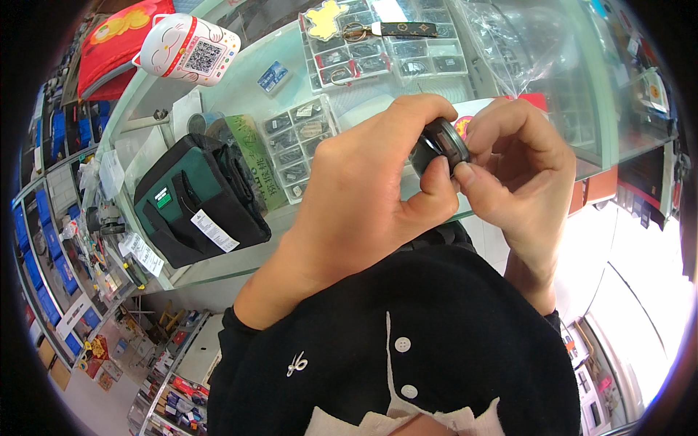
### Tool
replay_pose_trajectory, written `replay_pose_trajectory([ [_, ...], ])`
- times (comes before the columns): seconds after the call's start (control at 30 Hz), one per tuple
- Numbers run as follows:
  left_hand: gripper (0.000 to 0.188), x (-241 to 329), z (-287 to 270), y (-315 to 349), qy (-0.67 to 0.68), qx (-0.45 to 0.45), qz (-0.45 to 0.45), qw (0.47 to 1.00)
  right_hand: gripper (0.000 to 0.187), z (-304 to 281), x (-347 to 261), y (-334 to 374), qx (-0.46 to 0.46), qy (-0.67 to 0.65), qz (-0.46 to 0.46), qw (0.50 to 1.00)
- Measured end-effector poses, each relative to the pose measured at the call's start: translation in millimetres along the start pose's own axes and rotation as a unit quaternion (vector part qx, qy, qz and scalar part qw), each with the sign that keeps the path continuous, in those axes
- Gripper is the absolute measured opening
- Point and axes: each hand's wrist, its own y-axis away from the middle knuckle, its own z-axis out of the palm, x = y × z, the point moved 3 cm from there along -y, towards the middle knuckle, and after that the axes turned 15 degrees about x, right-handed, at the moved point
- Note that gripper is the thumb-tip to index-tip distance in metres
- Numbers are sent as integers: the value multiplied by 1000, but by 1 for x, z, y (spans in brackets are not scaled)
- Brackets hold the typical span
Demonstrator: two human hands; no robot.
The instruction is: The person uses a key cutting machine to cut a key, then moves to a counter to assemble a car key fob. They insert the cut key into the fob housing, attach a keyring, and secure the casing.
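Between my two hands, above the glass counter, is a small round black object with a glossy face and a thick rim; its exact kind cannot be made out. My left hand is closed on it, thumb at the near side and fingers curled over the far side. From the right, my right hand pinches its rim with thumb and fingertips. Part of the object is hidden behind the fingers. Beneath and beyond the hands are clear compartment boxes of small parts.
On the glass counter, a black and green fabric bag lies left of my hands. Farther left stands a white cat-shaped code stand by a red bag. A keychain strap rests on the far boxes, beside crumpled clear plastic.
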Motion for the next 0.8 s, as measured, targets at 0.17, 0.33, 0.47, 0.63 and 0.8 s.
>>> replay_pose_trajectory([
  [0.17, 35, 1, 1, 1, 2, 5, 10, 1000, 19, 0, -1, 1, 25, -2, 2, 1000],
  [0.33, 40, 1, -1, -1, 18, -6, 56, 998, 19, -4, 1, 1, 31, -35, 43, 998],
  [0.47, 43, -5, -4, -4, 87, -33, 17, 996, 19, -6, 7, -5, -10, -114, 30, 993],
  [0.63, 44, -12, 4, -2, 193, -45, -111, 974, 19, -10, 17, -10, -43, -187, 64, 979],
  [0.8, 49, -16, 8, 0, 226, -23, -154, 962, 20, -10, 22, -8, -47, -206, 86, 974],
])
